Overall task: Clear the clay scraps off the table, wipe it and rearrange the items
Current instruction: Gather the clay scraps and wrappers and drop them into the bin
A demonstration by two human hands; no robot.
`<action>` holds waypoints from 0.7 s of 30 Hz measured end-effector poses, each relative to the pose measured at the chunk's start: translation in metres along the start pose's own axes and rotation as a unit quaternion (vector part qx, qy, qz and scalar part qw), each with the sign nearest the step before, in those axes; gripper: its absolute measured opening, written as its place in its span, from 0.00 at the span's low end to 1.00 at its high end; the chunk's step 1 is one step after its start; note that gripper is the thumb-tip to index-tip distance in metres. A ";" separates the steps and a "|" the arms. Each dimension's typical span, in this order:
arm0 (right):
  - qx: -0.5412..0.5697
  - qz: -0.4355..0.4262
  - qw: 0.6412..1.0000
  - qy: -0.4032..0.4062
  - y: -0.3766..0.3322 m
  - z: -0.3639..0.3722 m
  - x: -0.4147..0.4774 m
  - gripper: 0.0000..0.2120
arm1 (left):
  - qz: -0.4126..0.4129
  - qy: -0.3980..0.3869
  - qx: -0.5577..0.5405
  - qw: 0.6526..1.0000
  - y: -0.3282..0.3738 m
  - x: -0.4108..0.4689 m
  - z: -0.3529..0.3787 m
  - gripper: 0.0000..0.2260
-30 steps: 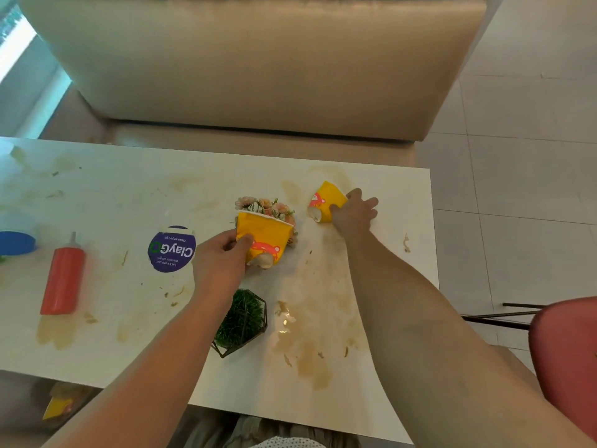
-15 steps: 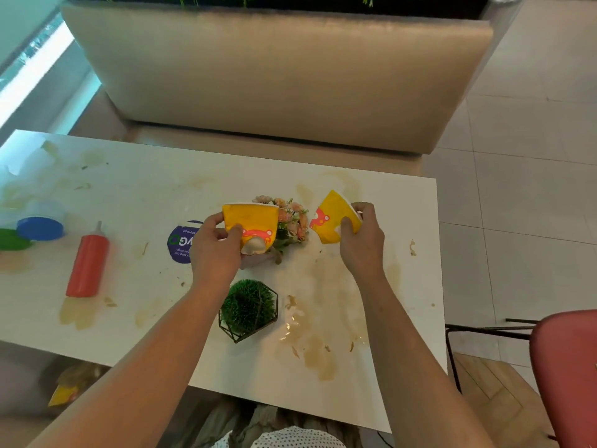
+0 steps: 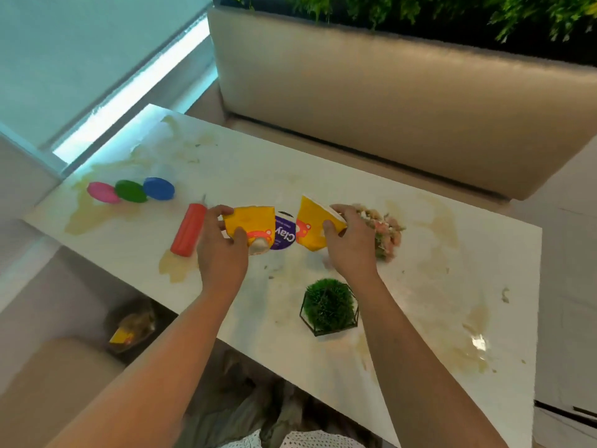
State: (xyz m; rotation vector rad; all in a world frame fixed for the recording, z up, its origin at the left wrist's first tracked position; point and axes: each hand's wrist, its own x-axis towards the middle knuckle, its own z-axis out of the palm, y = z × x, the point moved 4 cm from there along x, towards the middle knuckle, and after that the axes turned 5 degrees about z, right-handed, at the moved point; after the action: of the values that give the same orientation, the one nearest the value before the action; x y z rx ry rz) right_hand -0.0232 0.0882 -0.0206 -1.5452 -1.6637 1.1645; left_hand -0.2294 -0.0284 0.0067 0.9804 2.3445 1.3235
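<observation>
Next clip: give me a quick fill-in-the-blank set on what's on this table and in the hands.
1. The left hand grips the left cup and the right hand the right cup; both cups are ___.
2. The red bottle lies on the table, ___ of the left hand.
3. The lid between the pink lid and the blue lid is ___.
Missing: yellow; left; green.

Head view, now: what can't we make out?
1. Purple label: head view, left cup and right cup cover its sides; only "Clay" reads.
2. Flowers: blurred, partly behind right hand.
3. White lump at left cup's end: too small, material unclear.
4. Item under table: dark, blurred.
</observation>
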 end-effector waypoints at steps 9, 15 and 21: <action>-0.037 -0.052 0.992 -0.109 -0.092 0.176 0.005 0.17 | -0.033 0.092 0.037 0.994 -0.094 0.089 -0.133 0.15; -0.076 -0.045 0.989 -0.121 -0.132 0.298 0.010 0.19 | -0.035 0.089 0.023 0.995 -0.176 0.163 -0.206 0.17; -0.095 -0.022 0.987 -0.129 -0.168 0.396 0.005 0.20 | -0.044 0.069 0.039 0.996 -0.234 0.216 -0.271 0.20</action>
State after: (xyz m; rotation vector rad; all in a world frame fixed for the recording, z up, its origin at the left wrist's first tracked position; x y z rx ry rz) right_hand -0.4467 0.0199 -0.0509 -1.5119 -2.0184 1.2572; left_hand -0.6314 -0.1401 -0.0226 0.8213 2.5278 1.3154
